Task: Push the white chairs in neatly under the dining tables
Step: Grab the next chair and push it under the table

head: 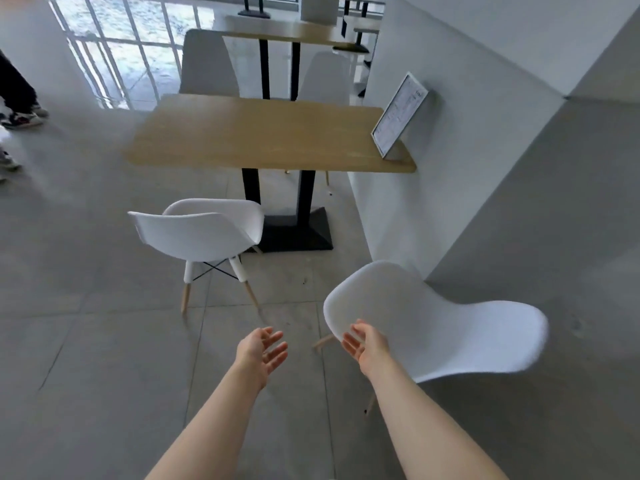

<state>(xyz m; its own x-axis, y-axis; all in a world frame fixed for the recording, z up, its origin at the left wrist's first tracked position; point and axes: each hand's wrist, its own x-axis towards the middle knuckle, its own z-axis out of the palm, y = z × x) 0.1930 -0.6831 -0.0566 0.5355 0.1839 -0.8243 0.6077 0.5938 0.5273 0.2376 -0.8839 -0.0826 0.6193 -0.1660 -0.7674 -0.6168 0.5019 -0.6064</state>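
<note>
Two bare forearms reach forward from the bottom edge, both hands open with fingers loosely spread and palms turned toward each other. Neither holds anything. The left hand point(264, 351) hangs over bare floor tiles point(104, 358), clear of everything. The right hand point(363, 344) sits in front of the near edge of the armless white chair point(443, 323); whether it touches the shell cannot be told. That chair stands well out from the wooden bench point(263, 133), turned at an angle and close to the white wall point(467, 150) on the right. A second white chair point(201, 230), with armrests and pale wooden legs, stands to the left, its seat just short of the bench edge and beside the bench's black pedestal base point(298, 230). A framed sheet point(398, 114) leans against the wall on the bench's far right corner. Two more white chairs point(207, 64) stand at the far side of the bench. At the left edge, someone's legs and shoes point(20, 116) are visible
</note>
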